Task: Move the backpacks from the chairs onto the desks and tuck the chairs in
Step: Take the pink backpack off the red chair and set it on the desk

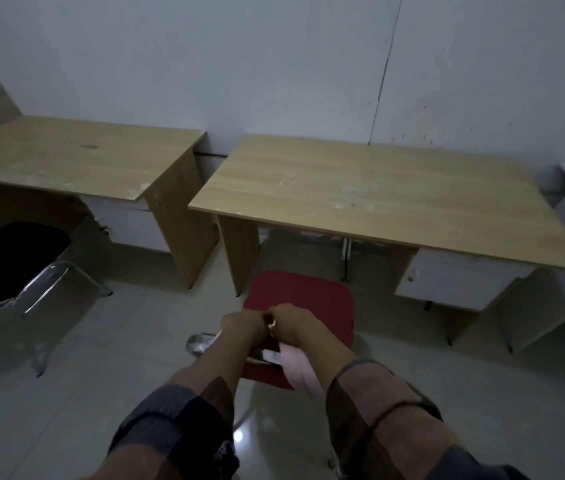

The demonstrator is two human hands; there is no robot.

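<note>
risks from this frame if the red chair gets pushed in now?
1. The red chair sits left of centre in the right desk opening; a straight push may hit the desk's left leg panel.
2. Left hand and right hand grip the backrest close together, so the chair could twist.
3. The glossy tiled floor might let it slide too far.

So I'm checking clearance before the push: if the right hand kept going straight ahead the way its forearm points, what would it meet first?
Probably the red chair's padded seat, just beyond the right hand; farther on, the light wooden desk. Depth is unclear.
</note>
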